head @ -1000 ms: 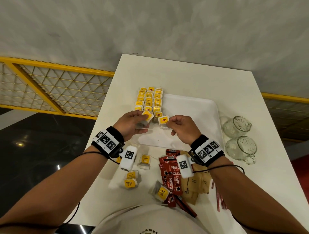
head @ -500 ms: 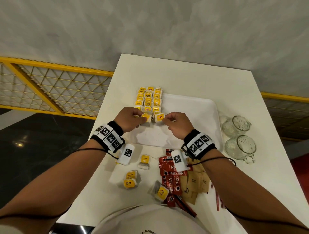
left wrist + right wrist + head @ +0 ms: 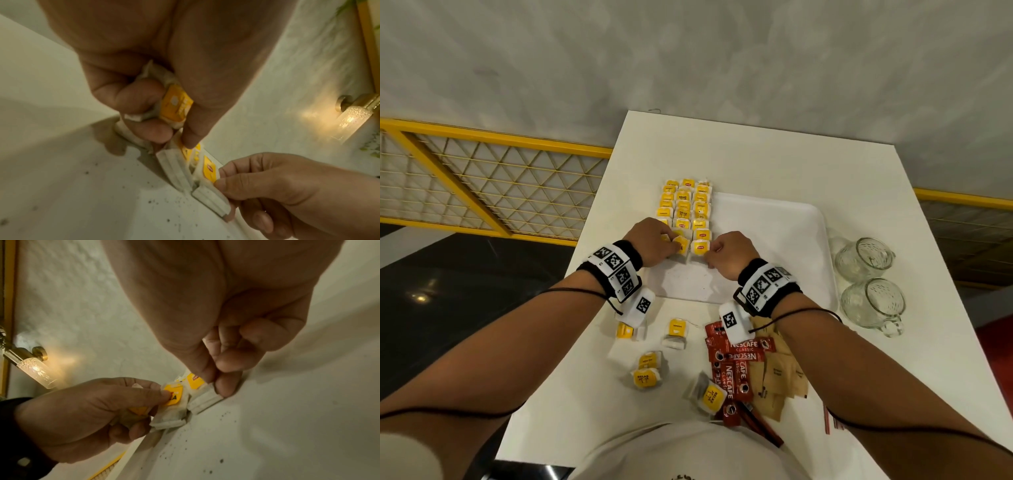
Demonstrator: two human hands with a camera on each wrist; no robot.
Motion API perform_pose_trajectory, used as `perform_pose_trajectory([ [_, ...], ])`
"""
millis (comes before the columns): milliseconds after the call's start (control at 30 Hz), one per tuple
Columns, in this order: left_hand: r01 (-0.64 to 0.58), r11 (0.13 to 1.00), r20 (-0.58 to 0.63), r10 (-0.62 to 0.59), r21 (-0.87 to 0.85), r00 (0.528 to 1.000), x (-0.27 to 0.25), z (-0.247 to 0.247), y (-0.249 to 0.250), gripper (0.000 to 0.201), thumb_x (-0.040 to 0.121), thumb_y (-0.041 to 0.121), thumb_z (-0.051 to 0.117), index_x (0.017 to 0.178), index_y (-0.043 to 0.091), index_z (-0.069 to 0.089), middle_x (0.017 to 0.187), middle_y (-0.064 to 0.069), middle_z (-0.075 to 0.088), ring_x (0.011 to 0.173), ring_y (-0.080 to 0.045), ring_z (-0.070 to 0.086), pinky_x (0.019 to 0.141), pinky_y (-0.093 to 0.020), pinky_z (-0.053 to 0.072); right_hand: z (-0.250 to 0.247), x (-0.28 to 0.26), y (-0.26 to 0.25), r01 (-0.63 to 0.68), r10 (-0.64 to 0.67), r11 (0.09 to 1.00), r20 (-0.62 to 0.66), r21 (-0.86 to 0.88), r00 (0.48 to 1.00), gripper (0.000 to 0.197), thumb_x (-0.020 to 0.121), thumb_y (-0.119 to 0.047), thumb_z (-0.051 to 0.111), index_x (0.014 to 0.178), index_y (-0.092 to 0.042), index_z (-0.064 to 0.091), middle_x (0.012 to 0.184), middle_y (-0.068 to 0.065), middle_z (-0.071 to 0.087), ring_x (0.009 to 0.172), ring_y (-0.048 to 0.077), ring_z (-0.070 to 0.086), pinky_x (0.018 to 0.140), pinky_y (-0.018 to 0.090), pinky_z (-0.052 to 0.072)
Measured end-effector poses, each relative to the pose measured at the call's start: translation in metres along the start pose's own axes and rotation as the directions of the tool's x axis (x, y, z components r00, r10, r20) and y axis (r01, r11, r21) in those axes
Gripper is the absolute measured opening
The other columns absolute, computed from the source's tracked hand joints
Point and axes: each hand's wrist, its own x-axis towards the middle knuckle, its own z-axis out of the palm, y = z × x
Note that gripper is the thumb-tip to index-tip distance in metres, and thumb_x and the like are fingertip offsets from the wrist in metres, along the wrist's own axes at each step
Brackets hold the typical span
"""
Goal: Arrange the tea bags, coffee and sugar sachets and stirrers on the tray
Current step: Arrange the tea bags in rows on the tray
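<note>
Yellow-tagged tea bags point(image 3: 685, 205) lie in three rows along the left side of the white tray point(image 3: 774, 233). My left hand point(image 3: 671, 245) is at the near end of the rows. Its fingers curl round one tea bag point(image 3: 174, 104) while the thumb presses another tea bag point(image 3: 186, 151) onto the tray. My right hand point(image 3: 710, 255) pinches a tea bag point(image 3: 700, 247) by its right edge and holds it down beside the left one. From the right wrist, thumb and forefinger pinch that bag point(image 3: 196, 381).
Loose tea bags point(image 3: 676, 329) lie on the table near me. Red coffee sachets point(image 3: 736, 363), brown sugar sachets point(image 3: 780, 373) and red stirrers point(image 3: 832, 421) lie to their right. Two glass mugs point(image 3: 863, 257) stand right of the tray. The table's left edge is close.
Both hands have moved forward and down from above the tray's near part to the near end of the rows, bringing their tea bags onto the tray.
</note>
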Motion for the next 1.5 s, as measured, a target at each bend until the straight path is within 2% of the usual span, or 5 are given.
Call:
perform_pose_trajectory([
  [200,0.016,0.997,-0.086,-0.009,0.072,0.996,-0.001,-0.001,-0.006,0.018,0.087,0.038,0.07,0.084,0.02,0.07,0.092,0.001,0.064,0.089,-0.02,0.057,0.074,-0.028,0.038,-0.002,0.001,0.006,-0.04,0.039,0.999,-0.065,-0.004,0.997,0.031,0.089,-0.034,0.067,0.111,-0.013,0.06,0.101,-0.001,0.062,0.094,0.022,0.06,0.08,0.033,0.048],
  [367,-0.001,0.991,-0.153,0.022,0.136,0.988,-0.007,-0.006,-0.012,0.02,0.088,0.037,0.069,0.084,0.018,0.067,0.091,0.003,0.058,0.087,-0.019,0.054,0.072,-0.029,0.037,-0.006,-0.003,0.006,0.112,-0.111,0.991,0.016,-0.07,0.994,0.007,0.091,-0.027,0.065,0.096,-0.022,0.064,0.091,-0.006,0.062,0.089,0.02,0.061,0.074,0.029,0.046],
  [900,-0.179,0.919,0.053,0.171,0.35,0.984,-0.003,0.011,-0.003,0.013,0.088,0.027,0.067,0.1,0.028,0.072,0.108,0.005,0.068,0.098,-0.019,0.061,0.076,-0.028,0.047,0.003,-0.001,0.0,0.193,-0.174,0.936,0.091,-0.296,0.981,0.014,0.092,-0.028,0.065,0.107,-0.027,0.066,0.11,-0.003,0.068,0.102,0.023,0.063,0.087,0.034,0.051],
  [1133,-0.136,0.949,0.027,0.134,0.284,0.991,-0.005,0.007,-0.012,0.012,0.085,0.027,0.068,0.097,0.029,0.072,0.105,0.006,0.065,0.092,-0.019,0.061,0.076,-0.029,0.049,-0.017,0.007,0.003,0.039,-0.023,0.958,0.059,-0.285,0.998,0.048,0.085,-0.048,0.075,0.118,-0.012,0.069,0.114,0.004,0.069,0.106,0.026,0.065,0.092,0.038,0.054],
  [1500,-0.07,0.997,0.005,0.07,-0.039,0.998,-0.008,-0.001,-0.019,0.01,0.084,0.017,0.075,0.094,0.016,0.072,0.1,-0.005,0.069,0.084,-0.02,0.062,0.073,-0.028,0.047,0.001,0.006,-0.007,0.067,-0.044,0.967,0.1,-0.246,0.994,0.021,0.083,-0.035,0.077,0.087,-0.014,0.077,0.086,0.003,0.074,0.085,0.024,0.07,0.078,0.037,0.058],
])
